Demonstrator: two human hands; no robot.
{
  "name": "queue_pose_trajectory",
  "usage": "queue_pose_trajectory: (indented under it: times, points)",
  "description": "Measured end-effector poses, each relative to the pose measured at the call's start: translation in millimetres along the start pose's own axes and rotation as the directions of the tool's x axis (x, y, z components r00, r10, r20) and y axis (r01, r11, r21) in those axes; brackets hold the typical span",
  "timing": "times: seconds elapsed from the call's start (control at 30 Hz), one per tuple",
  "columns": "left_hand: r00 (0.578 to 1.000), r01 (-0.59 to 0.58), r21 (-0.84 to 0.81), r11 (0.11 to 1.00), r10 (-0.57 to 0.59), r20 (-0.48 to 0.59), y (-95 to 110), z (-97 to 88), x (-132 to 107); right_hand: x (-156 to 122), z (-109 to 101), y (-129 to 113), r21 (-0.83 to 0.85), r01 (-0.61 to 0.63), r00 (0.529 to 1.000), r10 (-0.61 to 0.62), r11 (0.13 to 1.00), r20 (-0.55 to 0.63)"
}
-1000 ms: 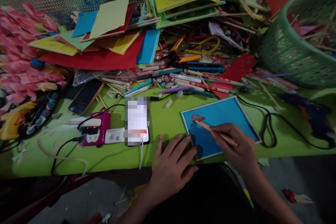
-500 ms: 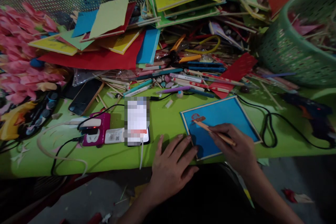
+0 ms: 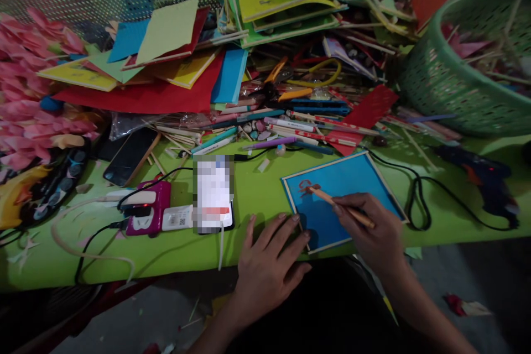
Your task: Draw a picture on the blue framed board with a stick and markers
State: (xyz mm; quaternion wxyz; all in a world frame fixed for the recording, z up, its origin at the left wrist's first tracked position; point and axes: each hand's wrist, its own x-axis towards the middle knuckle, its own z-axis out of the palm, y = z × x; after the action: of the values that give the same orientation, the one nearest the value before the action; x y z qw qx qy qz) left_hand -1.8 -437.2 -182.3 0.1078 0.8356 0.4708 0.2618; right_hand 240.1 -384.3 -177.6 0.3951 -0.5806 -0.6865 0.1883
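Observation:
A blue card (image 3: 344,199) framed with thin pale sticks lies at a slant near the table's front edge. My right hand (image 3: 375,227) grips an orange pen (image 3: 327,198); its tip rests at an orange-brown drawing (image 3: 306,187) in the card's upper left part. Spread flat, my left hand (image 3: 269,260) has its fingertips at the card's left edge. A lit phone (image 3: 213,193), its screen blurred, lies left of that hand with a white cable (image 3: 221,246) beneath it.
A magenta power adapter (image 3: 160,207) with cables is at the left, near a dark phone (image 3: 130,157). Pens, sticks and framed cards (image 3: 286,5) are heaped behind. At the right stand a green basket (image 3: 464,83) and a dark glue gun (image 3: 477,171) with a looped cord.
The pen tip has shifted slightly within the drawing. The whole view has moved a little, so most things appear further left. My left hand stays at the card's edge.

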Motion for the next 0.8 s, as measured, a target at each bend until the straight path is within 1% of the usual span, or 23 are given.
queue_pose_trajectory:
  times: [0.33,0.8]
  points:
    - [1.0,0.008,-0.014,1.0,-0.008,0.004,0,-0.6,-1,1,1,-3,-0.016,-0.035,0.997,0.034,0.999,-0.068]
    - [1.0,0.003,-0.014,1.0,-0.003,-0.001,0,-0.7,2,4,1,-11,0.049,-0.116,0.98,0.122,0.992,-0.156]
